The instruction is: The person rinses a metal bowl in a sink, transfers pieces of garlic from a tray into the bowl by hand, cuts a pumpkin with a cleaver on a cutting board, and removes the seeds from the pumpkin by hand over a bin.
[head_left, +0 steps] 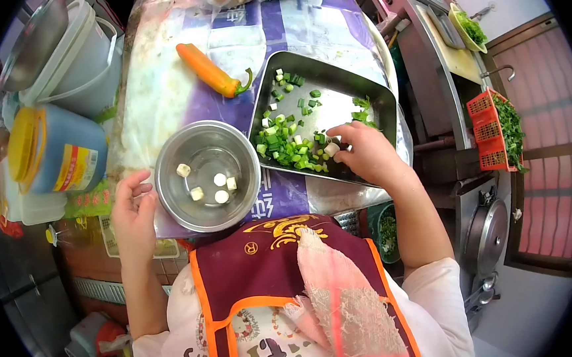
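In the head view, the right hand (364,152) reaches into the rectangular metal tray (332,79) at its four o'clock, thumb and fingertips closing around a pale chunk (331,149); whether it is lifted clear, I cannot tell. Chopped green onion (287,145) lies heaped at the tray's seven o'clock, leafy bits (362,111) at its three. The round metal bowl (205,134) sits beside the tray's eight o'clock side — five whitish pieces (220,180) inside. At the bowl's nine o'clock hovers the left hand (135,209), loosely curled and holding nothing visible. An orange pepper (205,68) lies at the bowl's twelve o'clock, its green stem pointing towards three.
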Action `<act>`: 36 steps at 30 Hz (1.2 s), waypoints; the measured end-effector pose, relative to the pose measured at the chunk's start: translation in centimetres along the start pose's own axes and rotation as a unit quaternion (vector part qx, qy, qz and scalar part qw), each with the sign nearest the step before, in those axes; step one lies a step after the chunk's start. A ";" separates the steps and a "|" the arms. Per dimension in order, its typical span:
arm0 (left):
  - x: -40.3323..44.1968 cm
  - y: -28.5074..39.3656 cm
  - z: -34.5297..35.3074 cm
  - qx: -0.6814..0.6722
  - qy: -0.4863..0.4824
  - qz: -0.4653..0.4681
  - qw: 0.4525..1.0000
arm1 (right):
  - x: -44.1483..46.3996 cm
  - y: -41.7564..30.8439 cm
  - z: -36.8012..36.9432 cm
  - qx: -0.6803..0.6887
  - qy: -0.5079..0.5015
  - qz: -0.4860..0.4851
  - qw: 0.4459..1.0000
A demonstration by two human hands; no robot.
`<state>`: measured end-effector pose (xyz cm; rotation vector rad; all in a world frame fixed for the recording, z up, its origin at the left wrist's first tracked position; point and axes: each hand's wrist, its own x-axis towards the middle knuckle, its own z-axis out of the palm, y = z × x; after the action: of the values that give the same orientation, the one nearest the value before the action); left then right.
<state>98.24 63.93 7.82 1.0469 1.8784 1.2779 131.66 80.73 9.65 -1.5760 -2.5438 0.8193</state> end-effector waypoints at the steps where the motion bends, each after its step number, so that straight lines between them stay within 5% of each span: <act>1: 0.1 0.1 0.1 0.004 -0.001 0.007 1.000 | -0.1 0.4 0.5 0.005 -0.001 -0.012 1.000; 17: -0.3 -0.1 -0.5 0.011 0.031 0.021 0.999 | -0.9 0.8 1.4 0.029 0.056 0.057 0.996; 20: -0.4 -0.1 -0.5 0.006 0.038 0.024 0.999 | -1.3 -1.1 -0.9 0.163 0.087 0.098 0.978; 26: -0.7 -0.3 -0.1 -0.007 0.032 0.020 0.999 | -1.1 -7.3 -0.7 0.495 -0.041 -0.111 0.861; 29: -0.9 -0.3 -0.3 0.004 0.034 0.022 0.999 | -1.2 -9.0 -1.1 0.262 0.048 -0.230 0.936; 31: -1.0 -0.3 -0.5 0.005 0.037 0.022 0.999 | -1.0 -7.8 -1.9 0.204 0.076 -0.211 0.953; 33: -1.1 -0.4 -0.8 0.000 0.042 0.022 0.999 | -1.6 -6.4 -3.2 0.178 0.030 -0.086 0.980; 36: -1.1 -0.4 -1.0 -0.007 0.047 0.000 0.999 | -2.1 -2.9 -4.3 -0.013 -0.025 -0.029 0.999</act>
<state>97.87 62.42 7.81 0.9944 1.9360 1.3608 131.62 79.70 15.14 -1.4989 -2.6333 0.8333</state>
